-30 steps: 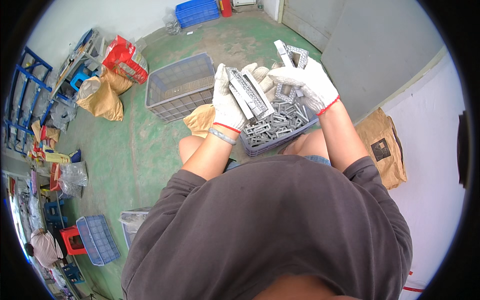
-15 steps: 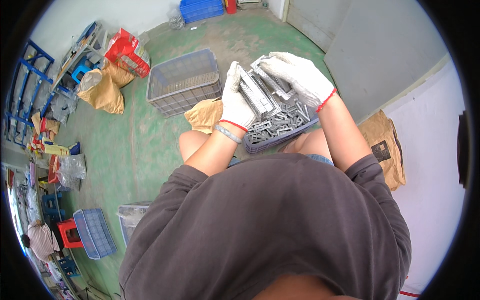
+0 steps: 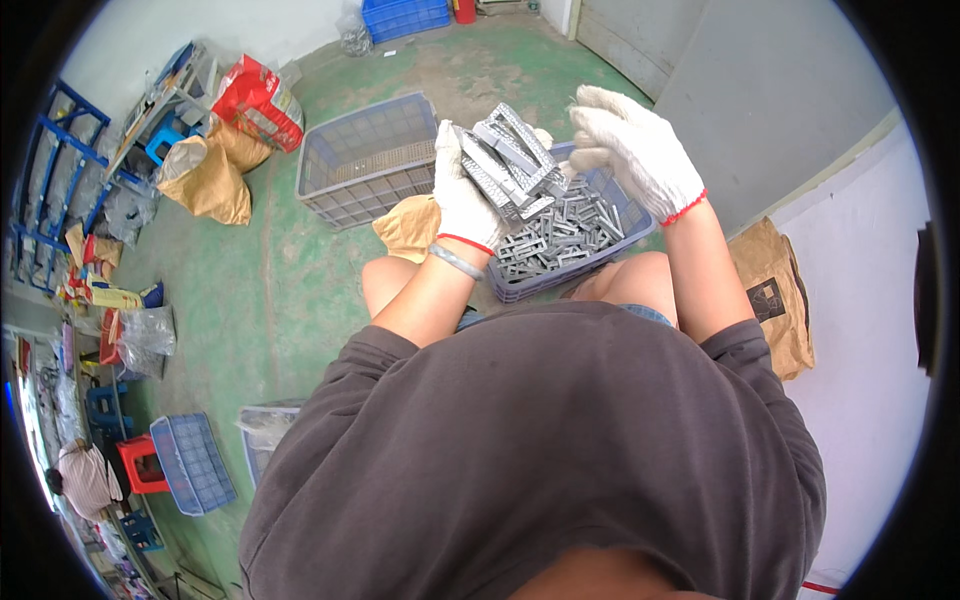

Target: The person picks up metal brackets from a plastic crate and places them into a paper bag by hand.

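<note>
A: State the condition of the left hand [image 3: 468, 207].
B: The left hand, in a white knitted glove, clasps a stack of grey metal frames [image 3: 512, 160]. The thumb lies along the stack's left side; fingertips show at its far right side.

A: State the position of the stack.
B: It is raised and tilted, partly over the blue-grey crate [image 3: 570, 279], which contains a heap of small grey metal parts [image 3: 565, 238].

A: State the condition of the right hand [image 3: 640, 152].
B: Also gloved, it is open and apart from the stack, to its right, palm side toward it. No held part is visible; the inner palm is hidden.

A: Identify adjacent items.
B: A grey lattice crate [image 3: 365, 197] stands to the left. A brown paper sack [image 3: 408, 228] lies between the two crates.
</note>
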A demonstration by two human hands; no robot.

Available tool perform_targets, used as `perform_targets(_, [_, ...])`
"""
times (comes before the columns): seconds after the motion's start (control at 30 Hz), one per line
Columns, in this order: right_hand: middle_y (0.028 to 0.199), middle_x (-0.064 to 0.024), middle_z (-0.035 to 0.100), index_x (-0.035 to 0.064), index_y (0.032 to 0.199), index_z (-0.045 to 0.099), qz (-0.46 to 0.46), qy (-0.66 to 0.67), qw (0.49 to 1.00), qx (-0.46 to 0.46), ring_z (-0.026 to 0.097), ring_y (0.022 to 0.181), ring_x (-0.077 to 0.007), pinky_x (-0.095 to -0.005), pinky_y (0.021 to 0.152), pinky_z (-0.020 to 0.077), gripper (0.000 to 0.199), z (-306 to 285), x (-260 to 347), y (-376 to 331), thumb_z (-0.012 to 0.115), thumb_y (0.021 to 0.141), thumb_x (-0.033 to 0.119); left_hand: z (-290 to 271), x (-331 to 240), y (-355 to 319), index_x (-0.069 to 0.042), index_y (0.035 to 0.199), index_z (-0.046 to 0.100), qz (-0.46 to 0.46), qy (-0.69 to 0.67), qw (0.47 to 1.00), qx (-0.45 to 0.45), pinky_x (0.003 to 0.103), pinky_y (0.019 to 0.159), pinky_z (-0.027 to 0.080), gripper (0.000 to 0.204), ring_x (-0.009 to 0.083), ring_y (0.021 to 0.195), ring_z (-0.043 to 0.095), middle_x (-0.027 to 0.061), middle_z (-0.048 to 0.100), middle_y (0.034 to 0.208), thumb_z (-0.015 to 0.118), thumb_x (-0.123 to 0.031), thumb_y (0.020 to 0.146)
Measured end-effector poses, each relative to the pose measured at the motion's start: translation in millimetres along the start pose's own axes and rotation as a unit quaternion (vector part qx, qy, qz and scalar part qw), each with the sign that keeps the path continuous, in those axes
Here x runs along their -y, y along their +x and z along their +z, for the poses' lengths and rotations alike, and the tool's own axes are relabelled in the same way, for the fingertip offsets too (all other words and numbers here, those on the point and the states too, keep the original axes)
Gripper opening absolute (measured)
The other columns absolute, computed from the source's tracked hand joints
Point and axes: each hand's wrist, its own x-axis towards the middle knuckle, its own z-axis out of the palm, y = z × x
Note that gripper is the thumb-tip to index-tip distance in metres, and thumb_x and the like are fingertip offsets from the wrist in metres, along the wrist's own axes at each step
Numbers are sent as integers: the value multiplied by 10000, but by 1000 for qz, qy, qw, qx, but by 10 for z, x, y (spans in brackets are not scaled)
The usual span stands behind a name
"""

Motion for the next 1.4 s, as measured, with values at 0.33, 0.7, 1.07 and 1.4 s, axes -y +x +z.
perform_targets(0.33, [1229,-188,658,-64,1361,516,-68,-295,947,104,656,1071,-253,-346,943,516,701,147,-169,-218,799,795,239,38,-82,4,10,1377,491,7,10,1000,22,521,1029,473,871,402,1173,584,257,580,1295,434,-723,909])
perform_targets(0.7, [1161,-119,671,-68,1300,558,27,-102,979,177,636,1002,-157,-305,877,528,636,84,-419,-7,801,742,118,-64,-103,55,15,1354,509,10,21,999,39,515,1030,478,851,404,1172,586,262,579,1290,477,-706,903])
perform_targets(1.07, [1005,-183,708,-2,1098,669,-78,-360,929,41,686,942,-252,-337,841,540,561,230,-102,-91,811,621,258,-16,-129,9,24,1339,523,3,-41,999,15,548,1020,473,824,431,1152,584,273,585,1269,508,-676,904])
perform_targets(1.4, [1070,-175,658,45,1146,636,-225,-408,885,-31,669,960,-320,-385,849,534,500,288,-110,-196,743,688,213,61,-145,-48,-100,1246,616,16,-19,999,23,462,926,534,576,305,1053,647,109,670,1173,620,-564,904])
